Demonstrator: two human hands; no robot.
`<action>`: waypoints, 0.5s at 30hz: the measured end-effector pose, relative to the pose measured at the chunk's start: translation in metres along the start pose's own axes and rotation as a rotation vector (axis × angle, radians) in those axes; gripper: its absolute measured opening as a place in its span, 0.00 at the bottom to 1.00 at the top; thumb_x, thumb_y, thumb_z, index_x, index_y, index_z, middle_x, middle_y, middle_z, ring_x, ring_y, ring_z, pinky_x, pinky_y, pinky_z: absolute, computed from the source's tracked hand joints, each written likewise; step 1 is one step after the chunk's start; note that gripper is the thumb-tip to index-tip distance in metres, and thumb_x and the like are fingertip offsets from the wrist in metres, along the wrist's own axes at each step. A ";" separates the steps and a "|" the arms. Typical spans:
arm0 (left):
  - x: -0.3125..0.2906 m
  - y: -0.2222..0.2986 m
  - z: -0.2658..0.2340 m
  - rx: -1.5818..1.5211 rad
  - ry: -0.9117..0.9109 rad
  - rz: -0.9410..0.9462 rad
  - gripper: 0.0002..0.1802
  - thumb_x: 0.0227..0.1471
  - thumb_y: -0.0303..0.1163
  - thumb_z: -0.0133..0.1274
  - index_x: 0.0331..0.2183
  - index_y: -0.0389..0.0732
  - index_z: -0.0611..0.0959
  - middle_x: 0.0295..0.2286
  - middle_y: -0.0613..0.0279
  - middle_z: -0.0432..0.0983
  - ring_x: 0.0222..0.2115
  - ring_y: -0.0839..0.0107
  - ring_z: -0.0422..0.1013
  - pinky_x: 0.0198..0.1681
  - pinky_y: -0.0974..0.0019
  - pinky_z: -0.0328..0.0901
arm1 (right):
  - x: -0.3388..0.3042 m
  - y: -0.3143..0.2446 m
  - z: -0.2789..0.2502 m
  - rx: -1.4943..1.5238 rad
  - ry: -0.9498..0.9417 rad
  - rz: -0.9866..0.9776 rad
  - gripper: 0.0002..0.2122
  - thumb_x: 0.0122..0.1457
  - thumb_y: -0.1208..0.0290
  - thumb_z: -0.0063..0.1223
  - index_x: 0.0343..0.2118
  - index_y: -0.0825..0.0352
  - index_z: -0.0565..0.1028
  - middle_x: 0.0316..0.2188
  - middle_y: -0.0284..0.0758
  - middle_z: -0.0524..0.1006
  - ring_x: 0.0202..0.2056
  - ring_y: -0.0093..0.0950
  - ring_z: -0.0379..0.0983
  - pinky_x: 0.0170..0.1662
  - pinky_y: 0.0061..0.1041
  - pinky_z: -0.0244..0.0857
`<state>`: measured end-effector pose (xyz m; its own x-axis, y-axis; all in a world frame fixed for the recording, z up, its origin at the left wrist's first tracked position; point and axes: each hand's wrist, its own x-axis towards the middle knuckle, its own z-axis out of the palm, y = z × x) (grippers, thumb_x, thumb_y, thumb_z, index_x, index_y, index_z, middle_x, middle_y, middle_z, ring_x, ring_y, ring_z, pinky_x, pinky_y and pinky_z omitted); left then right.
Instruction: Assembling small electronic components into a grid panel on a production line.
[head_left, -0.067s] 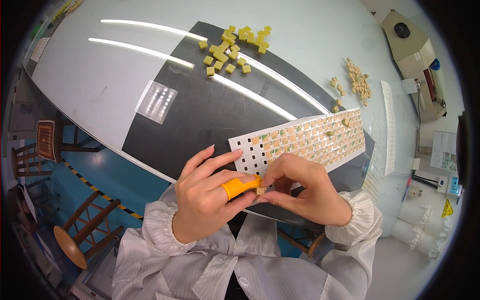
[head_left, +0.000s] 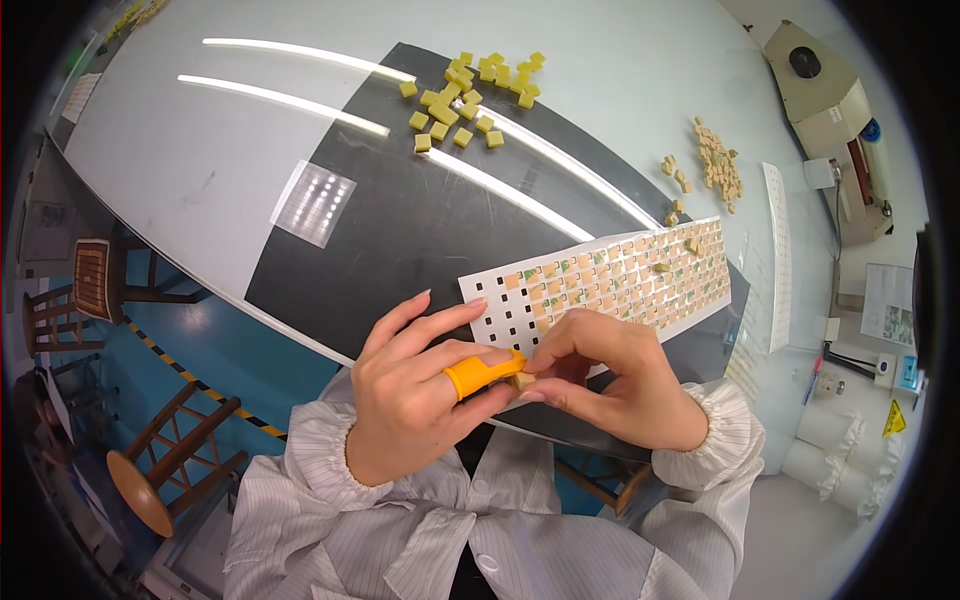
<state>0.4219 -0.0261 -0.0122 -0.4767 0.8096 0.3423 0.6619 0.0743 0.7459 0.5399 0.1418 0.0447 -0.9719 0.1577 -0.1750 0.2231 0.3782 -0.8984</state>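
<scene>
Between the thumb and the orange-capped finger of my left hand (head_left: 410, 385) sits a small tan block (head_left: 522, 381). The orange finger sleeve (head_left: 480, 375) ends in a tip that rests against the block. My right hand (head_left: 615, 380) is closed in a pinch right beside the block; whatever its fingertips hold is hidden. Under and beyond both hands lies a white perforated board (head_left: 508, 285), its left end showing bare dark square holes. Rows of tan and green pieces (head_left: 620, 285) cover most of the rest. My left fingertips reach the board's left end.
Yellow-green cubes (head_left: 440, 113) lie scattered on the dark mat (head_left: 360, 250) at the far side. Small tan pieces (head_left: 720, 165) are heaped at the far right. A clear sheet (head_left: 315, 205) lies left. A beige machine (head_left: 830, 110) stands right; wooden stools (head_left: 165, 470) are below left.
The tan block has tilted slightly between my fingers, and my right fingertips have shifted a little. My left hand looks almost unmoved.
</scene>
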 end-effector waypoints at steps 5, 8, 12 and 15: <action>0.001 0.001 -0.001 0.005 -0.003 0.006 0.11 0.32 0.31 0.69 0.26 0.45 0.87 0.26 0.67 0.81 0.42 0.63 0.76 0.54 0.48 0.60 | 0.003 -0.007 -0.008 -0.007 -0.083 0.165 0.06 0.52 0.75 0.63 0.29 0.69 0.77 0.25 0.30 0.76 0.25 0.15 0.71 0.27 0.13 0.64; 0.002 0.002 -0.001 0.004 0.000 0.002 0.12 0.32 0.31 0.69 0.26 0.46 0.87 0.26 0.67 0.81 0.42 0.63 0.76 0.54 0.48 0.60 | 0.005 -0.007 -0.006 0.116 -0.070 0.313 0.05 0.53 0.76 0.63 0.28 0.69 0.76 0.24 0.29 0.76 0.25 0.14 0.70 0.28 0.12 0.63; 0.000 0.000 0.000 0.017 0.000 0.009 0.11 0.33 0.31 0.69 0.27 0.47 0.87 0.27 0.68 0.82 0.43 0.63 0.76 0.54 0.49 0.60 | 0.010 -0.008 -0.007 0.138 -0.088 0.324 0.05 0.54 0.77 0.62 0.27 0.69 0.75 0.24 0.27 0.76 0.26 0.12 0.70 0.28 0.12 0.63; 0.001 0.001 -0.001 0.010 -0.015 0.010 0.11 0.34 0.32 0.68 0.27 0.47 0.87 0.27 0.69 0.82 0.43 0.63 0.76 0.54 0.49 0.60 | 0.012 -0.008 -0.008 0.066 -0.028 0.255 0.05 0.54 0.78 0.61 0.27 0.69 0.75 0.24 0.28 0.75 0.25 0.13 0.69 0.28 0.13 0.63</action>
<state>0.4212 -0.0262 -0.0108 -0.4615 0.8189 0.3413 0.6722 0.0718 0.7369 0.5270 0.1477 0.0526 -0.8868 0.2143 -0.4095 0.4566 0.2689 -0.8481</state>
